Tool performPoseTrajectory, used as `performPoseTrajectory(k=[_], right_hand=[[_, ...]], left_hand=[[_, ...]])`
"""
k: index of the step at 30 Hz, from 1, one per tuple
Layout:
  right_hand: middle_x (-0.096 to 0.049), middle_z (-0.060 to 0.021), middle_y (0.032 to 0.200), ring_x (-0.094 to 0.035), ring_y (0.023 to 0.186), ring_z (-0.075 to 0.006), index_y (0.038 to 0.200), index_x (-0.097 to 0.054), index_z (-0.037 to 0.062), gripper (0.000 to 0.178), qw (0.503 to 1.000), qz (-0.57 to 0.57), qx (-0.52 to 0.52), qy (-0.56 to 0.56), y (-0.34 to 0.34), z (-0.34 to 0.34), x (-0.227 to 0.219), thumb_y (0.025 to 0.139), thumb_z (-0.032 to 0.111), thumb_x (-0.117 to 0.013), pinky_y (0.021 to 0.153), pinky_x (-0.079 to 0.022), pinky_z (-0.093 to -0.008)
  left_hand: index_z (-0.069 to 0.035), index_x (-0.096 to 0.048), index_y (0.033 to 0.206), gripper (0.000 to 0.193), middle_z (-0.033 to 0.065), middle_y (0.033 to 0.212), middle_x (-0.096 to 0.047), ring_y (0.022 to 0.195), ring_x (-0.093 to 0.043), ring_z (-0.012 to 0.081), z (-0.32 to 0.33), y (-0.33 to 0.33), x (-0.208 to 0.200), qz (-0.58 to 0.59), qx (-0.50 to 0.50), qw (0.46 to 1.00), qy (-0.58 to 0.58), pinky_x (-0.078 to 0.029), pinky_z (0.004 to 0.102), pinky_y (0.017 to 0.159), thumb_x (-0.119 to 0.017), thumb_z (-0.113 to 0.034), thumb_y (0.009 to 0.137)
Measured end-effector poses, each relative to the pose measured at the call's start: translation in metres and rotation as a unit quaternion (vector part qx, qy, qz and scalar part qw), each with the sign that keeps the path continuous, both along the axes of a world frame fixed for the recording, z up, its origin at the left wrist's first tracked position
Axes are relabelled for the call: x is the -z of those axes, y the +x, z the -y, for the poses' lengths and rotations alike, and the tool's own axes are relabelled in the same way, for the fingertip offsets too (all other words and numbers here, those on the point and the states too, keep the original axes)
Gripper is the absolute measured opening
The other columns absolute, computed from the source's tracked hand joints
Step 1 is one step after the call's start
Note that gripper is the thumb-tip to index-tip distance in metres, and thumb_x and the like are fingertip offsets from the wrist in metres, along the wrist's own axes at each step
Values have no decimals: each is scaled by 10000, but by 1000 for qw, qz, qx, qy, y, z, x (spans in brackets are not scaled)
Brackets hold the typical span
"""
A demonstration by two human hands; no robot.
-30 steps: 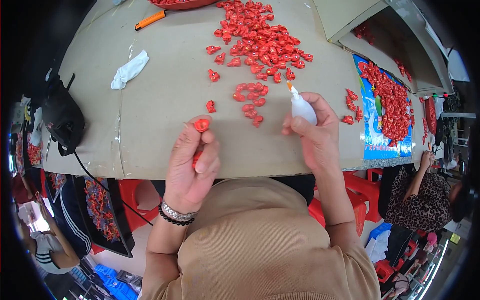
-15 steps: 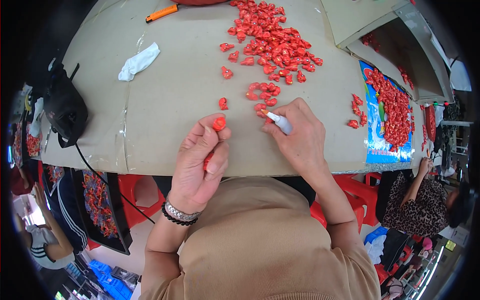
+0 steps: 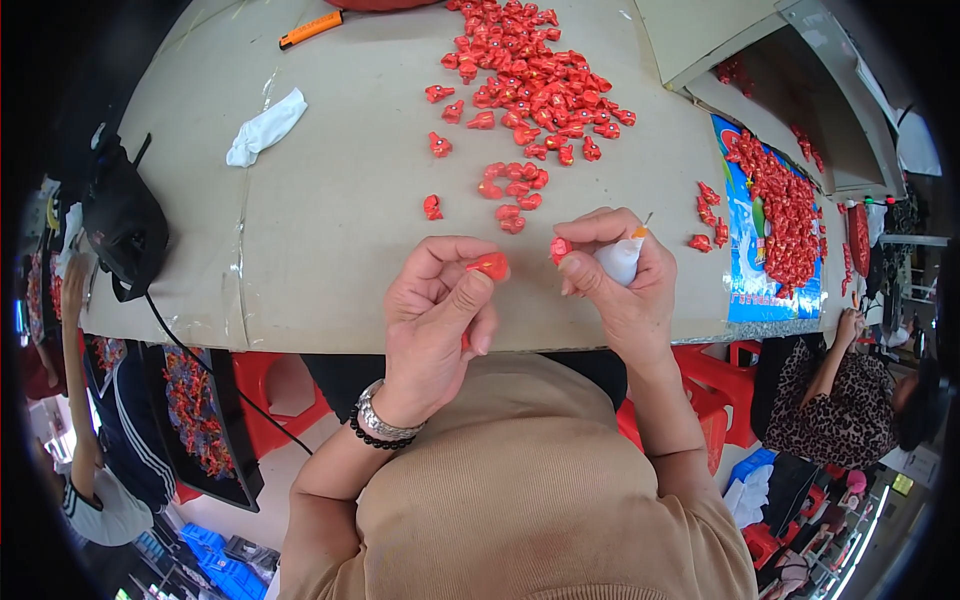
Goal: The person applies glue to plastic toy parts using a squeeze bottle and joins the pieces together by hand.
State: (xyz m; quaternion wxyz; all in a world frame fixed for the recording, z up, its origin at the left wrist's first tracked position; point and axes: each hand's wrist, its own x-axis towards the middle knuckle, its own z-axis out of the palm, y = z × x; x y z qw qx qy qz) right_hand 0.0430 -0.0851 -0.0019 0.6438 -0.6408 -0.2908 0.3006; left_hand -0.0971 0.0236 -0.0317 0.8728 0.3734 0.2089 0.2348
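Observation:
My left hand (image 3: 430,325) pinches a small glossy red plastic piece (image 3: 490,265) between thumb and forefinger. Something red also shows under its curled fingers, mostly hidden. Across from it, my right hand (image 3: 640,300) grips a white squeeze bottle (image 3: 620,262) with an orange collar and thin needle tip, which points up and away. Its thumb and forefinger also hold a pinkish-red piece (image 3: 560,250). The two pieces are apart, at about the same height above the table. Beyond my hands lies a small cluster of red pieces (image 3: 515,180), with a single red piece (image 3: 432,207) left of it.
A large heap of red pieces (image 3: 530,75) covers the far middle of the table (image 3: 330,220). More lie on a blue printed sheet (image 3: 745,285) at right, below an open box (image 3: 790,90). A white cloth (image 3: 266,128), an orange cutter (image 3: 311,30) and a black bag (image 3: 125,215) are at left.
My right hand has lifted away from the small cluster with a red piece and turned the bottle tip upward. My left hand has moved right, bringing its piece nearer.

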Motion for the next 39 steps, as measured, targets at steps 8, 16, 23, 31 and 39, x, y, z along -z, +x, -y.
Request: performPoseTrajectory(k=[8,16,23,31,39], right_hand=[[-611,-44,849,-575,752,-106,924,-623,-3,161,998,50,-12,24,-10,2,3,775,-13,-683,664,-475,-238],[-624,-80,844,-596,754,-125,852,-617,-4,216,984,173,21,-23,-15,3,5,690,-37,-756,655,-489,-242],[-626,-77,811,-599,715,-143,831,-635,2,213,978,207,29,-1,-16,1,5,668,-15,-771,623,-477,-257],[-605,-73,797,-591,710,-157,833,-652,-4,226,980,194,-15,35,-7,2,10,646,-20,-778,608,-465,-266],[-622,-46,760,-572,678,-115,777,-652,-4,214,999,24,-3,48,-9,7,24,655,78,-807,592,-445,-255]], left_hand=[[-6,-514,1080,203,48,877,-634,471,-457,38,8,5,2,4,-21,997,79,-304,173,399,-575,-86,904],[4,-514,1066,185,60,867,-629,483,-462,39,12,7,6,-1,-36,993,115,-346,175,420,-571,-43,896],[12,-526,1022,133,69,845,-625,511,-471,42,15,8,12,16,-48,982,184,-373,180,447,-547,22,891],[17,-534,1004,117,72,834,-627,528,-485,41,15,7,18,31,-39,984,173,-385,179,455,-551,26,889],[18,-547,1001,130,82,814,-650,537,-508,37,17,6,20,18,-47,975,217,-399,177,448,-575,27,874]])
